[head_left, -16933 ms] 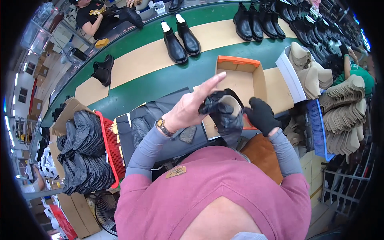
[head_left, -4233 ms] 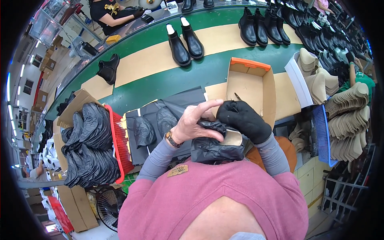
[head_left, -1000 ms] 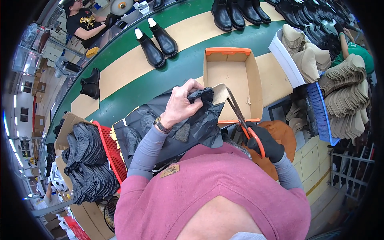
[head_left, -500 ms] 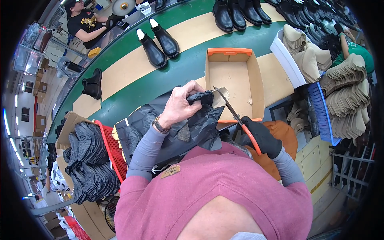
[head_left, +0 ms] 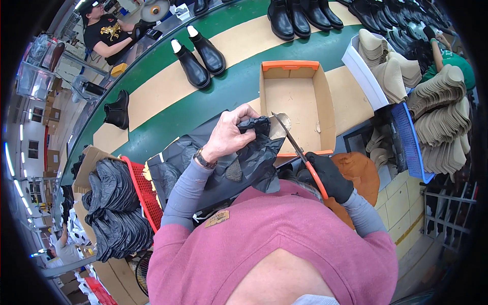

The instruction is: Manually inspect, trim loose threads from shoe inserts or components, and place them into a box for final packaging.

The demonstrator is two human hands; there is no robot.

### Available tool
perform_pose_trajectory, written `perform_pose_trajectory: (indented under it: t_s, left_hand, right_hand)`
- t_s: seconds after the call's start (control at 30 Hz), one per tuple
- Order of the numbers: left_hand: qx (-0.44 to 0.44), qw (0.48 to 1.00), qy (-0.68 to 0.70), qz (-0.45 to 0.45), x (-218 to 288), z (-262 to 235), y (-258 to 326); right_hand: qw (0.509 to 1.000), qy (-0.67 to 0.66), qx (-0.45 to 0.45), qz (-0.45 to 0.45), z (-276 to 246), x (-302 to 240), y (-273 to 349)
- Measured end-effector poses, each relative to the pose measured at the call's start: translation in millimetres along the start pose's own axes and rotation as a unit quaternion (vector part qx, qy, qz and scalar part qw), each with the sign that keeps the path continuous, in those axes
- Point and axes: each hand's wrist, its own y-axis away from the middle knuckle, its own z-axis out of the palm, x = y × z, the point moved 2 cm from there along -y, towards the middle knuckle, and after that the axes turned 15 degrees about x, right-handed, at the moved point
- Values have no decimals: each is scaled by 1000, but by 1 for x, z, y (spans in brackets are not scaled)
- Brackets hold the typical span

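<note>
My bare left hand (head_left: 223, 136) is closed round a gathered bunch of crinkled black plastic (head_left: 256, 141), whose sheet spreads over my lap. Beside its fingers a pale beige, rounded piece (head_left: 279, 125) juts out, its kind unclear. My right hand (head_left: 333, 178), in a black glove, grips scissors (head_left: 316, 176) with orange handles. Their blades point up and left across the beige piece; whether they touch it I cannot tell. Just beyond is an open cardboard shoebox (head_left: 292, 94) with an orange rim, small scraps inside.
Black ankle boots (head_left: 195, 66) stand on the green table (head_left: 234, 96). To the right, a white tray (head_left: 363, 76) and a blue basket (head_left: 406, 134) sit by stacked beige inserts (head_left: 439, 122). At left are a red basket (head_left: 142, 188) and bundled black plastic (head_left: 117, 213). Two people work farther off.
My right hand and the scissors have shifted slightly left, and the handles look closer together. The left hand keeps its hold on the black plastic. The whole view has shifted a little.
</note>
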Motion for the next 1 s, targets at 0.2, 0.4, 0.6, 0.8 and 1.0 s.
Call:
perform_pose_trajectory:
  t_s: [0.2, 0.4, 0.6, 0.8, 1.0]
  left_hand:
    - [-7, 1000, 19, -9, -4, 2, 0]
    - [-27, 997, -58, 33, 2, 2, -2]
    - [-47, 998, -30, 24, 9, 6, -4]
    - [-50, 998, -23, 11, 8, 5, -5]
    - [-51, 998, -14, -13, 3, 4, -6]
  right_hand:
    - [987, -49, -32, 149, -5, -19, -12]
    - [987, -58, -74, 130, -3, 10, -2]
    - [995, -59, -53, 62, -6, -11, -15]
    - [999, 10, -34, 7, 7, 10, -1]
    - [997, -17, -1, 75, 10, 3, -4]
